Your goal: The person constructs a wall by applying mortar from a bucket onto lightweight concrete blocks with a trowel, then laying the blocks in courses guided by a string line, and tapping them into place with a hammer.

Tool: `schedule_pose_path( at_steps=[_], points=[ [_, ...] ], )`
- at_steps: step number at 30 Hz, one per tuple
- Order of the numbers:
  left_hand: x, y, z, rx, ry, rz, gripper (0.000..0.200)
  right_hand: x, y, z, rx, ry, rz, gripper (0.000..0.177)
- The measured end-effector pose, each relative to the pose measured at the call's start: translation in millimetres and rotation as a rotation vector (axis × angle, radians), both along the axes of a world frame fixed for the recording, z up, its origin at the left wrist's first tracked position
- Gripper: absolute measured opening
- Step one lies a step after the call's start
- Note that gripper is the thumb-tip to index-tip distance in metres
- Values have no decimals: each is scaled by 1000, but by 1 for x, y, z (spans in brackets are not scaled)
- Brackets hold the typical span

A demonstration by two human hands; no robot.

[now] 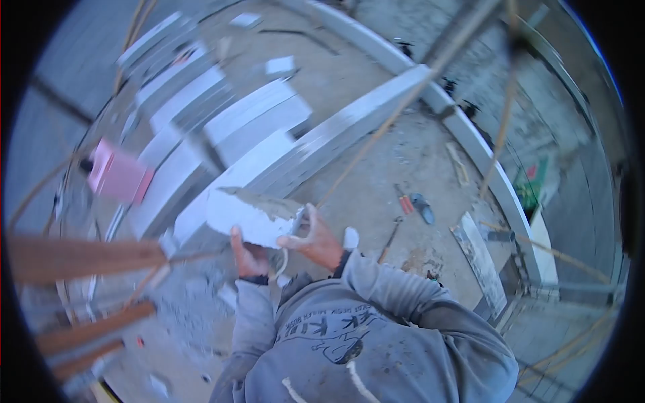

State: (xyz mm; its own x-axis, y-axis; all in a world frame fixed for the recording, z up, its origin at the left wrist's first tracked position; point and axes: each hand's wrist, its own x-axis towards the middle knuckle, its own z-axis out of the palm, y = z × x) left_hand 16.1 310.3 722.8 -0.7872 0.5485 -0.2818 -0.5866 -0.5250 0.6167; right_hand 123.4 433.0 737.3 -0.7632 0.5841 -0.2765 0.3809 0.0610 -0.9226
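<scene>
My two bare hands grasp a white block (254, 219), its near face ragged with grey, above a concrete floor (366, 161) strewn with tools and debris. My left hand (250, 259) grips the block's lower edge at its seven o'clock, a fingertip showing against the white face. My right hand (318, 240) clasps its end at three to four o'clock, thumb and fingers spread around the ragged corner. The block is tilted, over the near end of a low white wall (349, 131) that runs away from me toward one o'clock; whether the two touch, I cannot tell.

From my hands, rows of pale blocks (255, 111) lie at eleven o'clock, slightly blurred, and a pink container (121, 176) is at ten. Wooden planks (84, 260) jut in from nine and eight o'clock. Toward three o'clock, a long-handled tool (391, 240) lies on the floor, with a red-handled tool (406, 204) just beside a blue-grey object (422, 209) a little farther up. A whitish board (481, 263) lies past them, between three and four. A green bag (531, 183) sits beyond a long white kerb (474, 138), between two and three. My grey hoodie (396, 336), speckled with stains, fills six o'clock.
</scene>
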Motion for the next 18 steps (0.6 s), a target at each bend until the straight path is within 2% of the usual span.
schedule_pose_path(
  at_steps=[1,4,6,7,8,10,14,16,17,18],
  points=[
    [10,30,7,21,10,-55,55,7,24,-6,21,10,-55,113],
    [30,118,16,-76,121,-105,57,30,99,-4,-130,111,-228,111],
    [50,173,18,-13,98,-203,57,59,155,39,-587,268,-275,106],
    [56,199,14,21,96,-278,58,73,180,52,-625,356,-330,86],
    [66,228,10,28,96,-297,58,90,203,47,-615,362,-346,86],
    [90,281,3,86,58,-435,59,124,243,31,-455,371,-512,103],
    [131,370,3,128,-8,-674,61,182,311,60,-335,410,-653,102],
    [146,406,-14,-133,-10,-954,57,215,348,42,-220,279,-839,104],
    [148,421,-28,-184,-63,-1119,50,233,367,28,-219,276,-851,104],
    [153,435,-34,-183,-63,-1132,50,251,389,12,-32,97,-898,108]
  ],
)
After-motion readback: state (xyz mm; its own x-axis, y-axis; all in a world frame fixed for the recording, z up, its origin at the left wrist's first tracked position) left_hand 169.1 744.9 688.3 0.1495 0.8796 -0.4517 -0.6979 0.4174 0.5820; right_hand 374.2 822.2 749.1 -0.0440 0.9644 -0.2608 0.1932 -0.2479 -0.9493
